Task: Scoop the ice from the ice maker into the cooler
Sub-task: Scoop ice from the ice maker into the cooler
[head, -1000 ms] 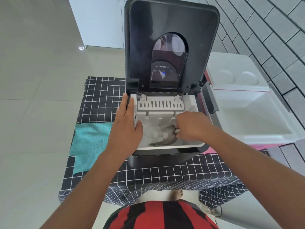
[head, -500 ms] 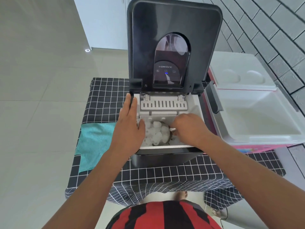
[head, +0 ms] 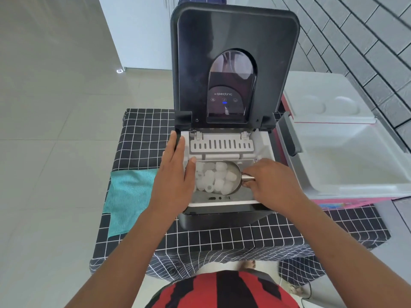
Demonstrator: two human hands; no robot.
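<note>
Right hand (head: 270, 183) grips the short handle of a metal scoop (head: 231, 178), with the fingers curled around it. The bowl of the scoop is heaped with pieces of ice (head: 216, 176) and sits low inside the white bin of the ice maker (head: 222, 210), tilted slightly with its mouth toward the left. Some loose ice seems to lie beside the scoop on the left, but I cannot tell how much is left in the bin.

The left hand (head: 175, 174) lies flat with straight fingers on the left edge of the ice maker; the thumb reaches over the rim and is near the ice. It grips nothing and looks like it only steadies the machine.

I judge the step in hand to be the loading of the scoop: it is full but not yet lifted out. The next move calls for raising it level, so that the heap does not slide off, then carrying it to the right over the rim and tipping it into the cooler (head: 347, 165). The cooler stands open just beside the machine on the right, and its white inside shows no ice that I can make out.

The tall black lid (head: 233, 41) stands upright behind the bin. A teal cloth (head: 129, 196) lies on the checked tablecloth (head: 142, 134) to the left.
</note>
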